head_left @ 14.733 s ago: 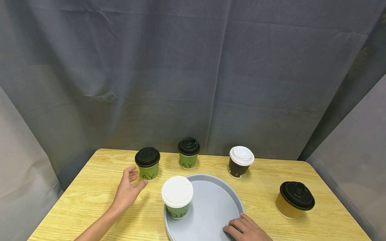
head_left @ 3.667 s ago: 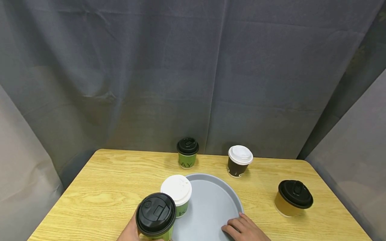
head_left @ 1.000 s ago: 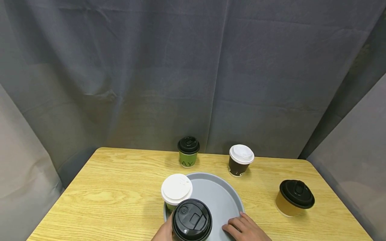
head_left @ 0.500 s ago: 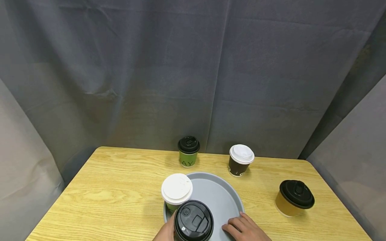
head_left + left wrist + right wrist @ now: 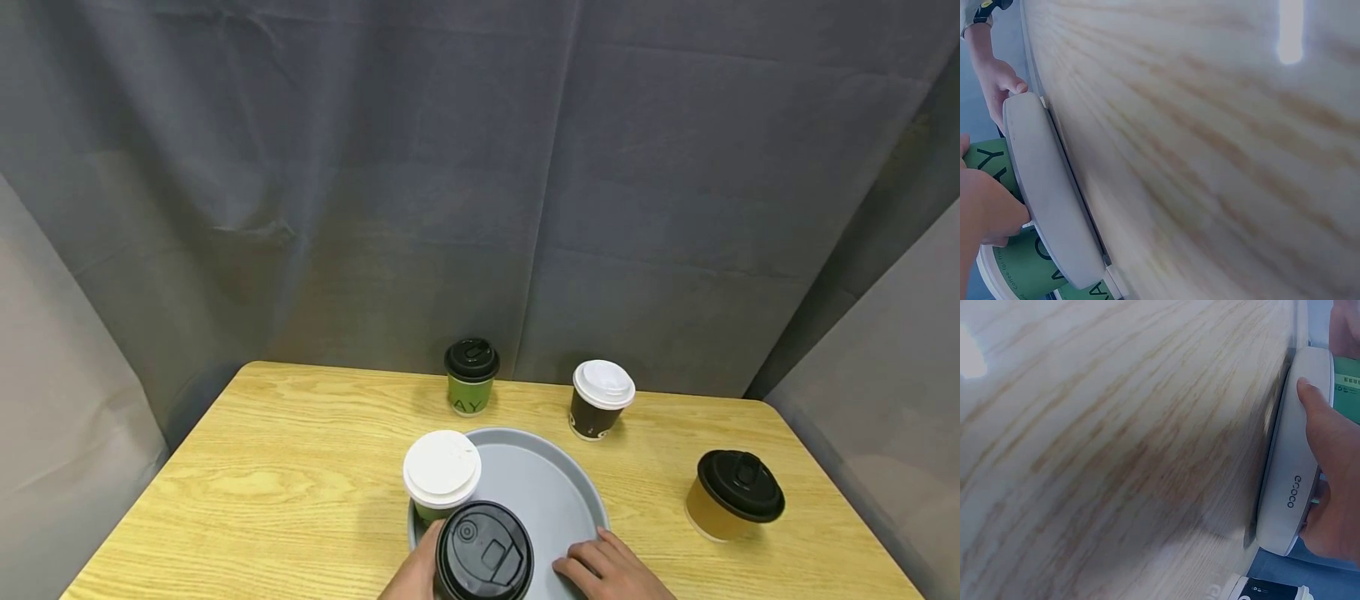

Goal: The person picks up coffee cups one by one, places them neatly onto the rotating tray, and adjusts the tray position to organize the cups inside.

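Observation:
My left hand (image 5: 414, 575) grips a green paper coffee cup with a black lid (image 5: 486, 552), upright over the near left of the round grey tray (image 5: 536, 475). In the left wrist view its green sleeve (image 5: 992, 161) shows low behind the tray wall, my fingers around it. Right beside it on the tray stands a larger green cup with a white lid (image 5: 442, 468). My right hand (image 5: 611, 569) holds the tray's right rim. The right wrist view shows its thumb on the tray's outer wall (image 5: 1294, 469), the other fingers over the inside.
Behind the tray on the wooden table (image 5: 300, 450) stands a small green cup with a black lid (image 5: 471, 377). A dark cup with a white lid (image 5: 600, 400) is at back right. Further right sits a wide tan cup with a black lid (image 5: 735, 496). Grey curtains (image 5: 420, 183) enclose the table.
The black-lidded green cup, earlier on the table at back left, was taken by my left hand and carried to the tray. In the last second it has barely moved. My right hand stays put.

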The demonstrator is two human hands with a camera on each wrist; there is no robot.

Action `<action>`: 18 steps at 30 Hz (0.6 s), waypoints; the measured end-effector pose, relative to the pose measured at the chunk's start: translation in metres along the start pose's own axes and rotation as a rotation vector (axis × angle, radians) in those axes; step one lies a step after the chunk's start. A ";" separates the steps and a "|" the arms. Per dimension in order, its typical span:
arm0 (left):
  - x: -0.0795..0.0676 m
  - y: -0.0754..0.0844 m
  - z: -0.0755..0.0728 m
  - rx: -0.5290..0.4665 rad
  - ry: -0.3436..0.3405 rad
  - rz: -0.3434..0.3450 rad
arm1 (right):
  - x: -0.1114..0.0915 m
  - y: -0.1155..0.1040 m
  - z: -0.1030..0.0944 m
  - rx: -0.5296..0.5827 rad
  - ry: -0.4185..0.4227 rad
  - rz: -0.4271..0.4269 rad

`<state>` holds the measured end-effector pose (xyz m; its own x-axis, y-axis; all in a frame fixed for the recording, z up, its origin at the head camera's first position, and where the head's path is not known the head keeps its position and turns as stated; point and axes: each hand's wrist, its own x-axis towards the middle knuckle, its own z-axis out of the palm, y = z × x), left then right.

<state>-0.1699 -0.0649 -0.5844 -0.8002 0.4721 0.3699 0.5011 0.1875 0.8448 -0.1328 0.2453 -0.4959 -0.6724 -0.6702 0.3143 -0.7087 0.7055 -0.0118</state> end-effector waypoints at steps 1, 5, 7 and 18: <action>0.002 0.033 -0.007 -0.023 0.012 -0.020 | 0.000 0.000 0.000 -0.002 0.003 -0.001; 0.006 0.106 -0.024 -0.063 0.015 -0.128 | 0.000 0.000 0.000 -0.003 -0.005 -0.001; 0.006 0.105 -0.024 -0.049 0.024 -0.112 | 0.000 0.000 0.000 0.002 -0.016 0.002; -0.005 0.034 -0.009 -0.060 0.006 -0.185 | 0.000 -0.001 0.000 0.003 0.003 0.000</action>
<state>-0.1518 -0.0684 -0.5536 -0.8792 0.4287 0.2081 0.3244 0.2187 0.9203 -0.1323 0.2451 -0.4961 -0.6716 -0.6696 0.3173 -0.7094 0.7047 -0.0145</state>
